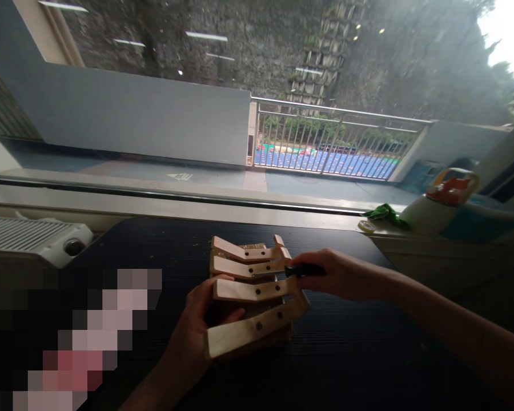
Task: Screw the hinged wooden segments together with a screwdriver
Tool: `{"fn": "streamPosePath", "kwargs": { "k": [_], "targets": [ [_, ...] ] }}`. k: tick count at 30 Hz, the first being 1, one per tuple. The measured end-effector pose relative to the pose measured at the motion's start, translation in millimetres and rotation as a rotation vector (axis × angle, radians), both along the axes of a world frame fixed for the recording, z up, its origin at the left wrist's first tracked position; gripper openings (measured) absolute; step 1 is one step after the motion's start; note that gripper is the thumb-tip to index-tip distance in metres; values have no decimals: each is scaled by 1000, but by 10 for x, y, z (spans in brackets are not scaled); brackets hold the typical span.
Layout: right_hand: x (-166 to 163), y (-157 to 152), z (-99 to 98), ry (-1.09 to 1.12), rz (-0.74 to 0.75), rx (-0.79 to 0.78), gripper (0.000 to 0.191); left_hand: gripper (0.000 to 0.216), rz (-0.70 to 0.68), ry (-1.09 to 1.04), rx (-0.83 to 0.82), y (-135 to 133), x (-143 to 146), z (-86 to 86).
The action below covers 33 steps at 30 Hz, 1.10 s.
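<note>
a wooden rack [257, 326] built of four pale slats stacked at a slant stands near the middle of the dark ribbed surface [368, 348], just in front of the person. each slat ends in a short upturned tip on its right side and shows small dark screw heads along its face.

the left hand [199, 322] is at the rack's left end, its fingers clenched around that end, with the thumb lying across the front between the two lower slats. the right hand [345, 275] comes in from the right at the level of the upper slats, its fingers wrapped tight on the black handle of a knife [304, 270]. the knife lies nearly level, its pale blade reaching left into the gap between the second and third slats, and the handle stays outside the rack, just beside the upturned tips.

at the left edge of the surface sits a white radiator [34, 237]. to the right, well apart from the rack, a green cloth [385, 214] lies on a ledge beside a white tub [437, 208] with orange on top. behind everything is a wide window, through which a metal railing [338, 134] is seen.
</note>
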State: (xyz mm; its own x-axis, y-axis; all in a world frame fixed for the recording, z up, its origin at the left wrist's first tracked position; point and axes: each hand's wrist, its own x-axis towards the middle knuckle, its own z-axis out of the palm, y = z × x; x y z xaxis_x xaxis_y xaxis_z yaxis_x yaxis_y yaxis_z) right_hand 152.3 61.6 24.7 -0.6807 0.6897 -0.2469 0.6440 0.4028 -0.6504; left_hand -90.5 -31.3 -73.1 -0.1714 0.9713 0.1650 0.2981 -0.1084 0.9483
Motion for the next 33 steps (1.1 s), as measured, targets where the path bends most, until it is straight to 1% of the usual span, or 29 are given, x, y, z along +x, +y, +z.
{"fn": "streamPosePath", "kwargs": {
  "k": [3,5,7,8,11,13,14,18,24,27,30,33],
  "targets": [
    [28,-27,145,-73,-22,79,38,47,6,9,1,2,2,27],
    [18,-109,291,-111,-32,187,34,42,-17,-2,-4,4,-18,63],
    [-34,-244,444,-166,34,259,29,37,-63,-30,-24,0,-62,109],
    [-75,-321,509,-196,89,280,26,35,-68,-44,-37,-5,-93,130],
    [-216,-518,628,-257,218,369,20,27,-1,-48,-48,-38,-199,169],
    [-297,-584,651,-293,254,430,19,27,19,-44,-11,-69,-259,173],
    [-329,-597,653,-305,264,452,17,30,-10,-40,15,-83,-281,171],
    [-418,-590,659,-348,300,456,13,38,-212,25,72,-123,-321,172],
    [-516,-576,668,-389,345,442,12,48,-411,97,15,-137,-310,211],
    [-547,-573,676,-406,359,444,13,40,-433,221,82,-115,-264,212],
    [-566,-585,697,-441,364,449,13,28,-406,302,159,-90,-216,194],
    [-579,-611,726,-457,380,457,13,26,-392,341,203,-90,-193,174]
  ]
}}
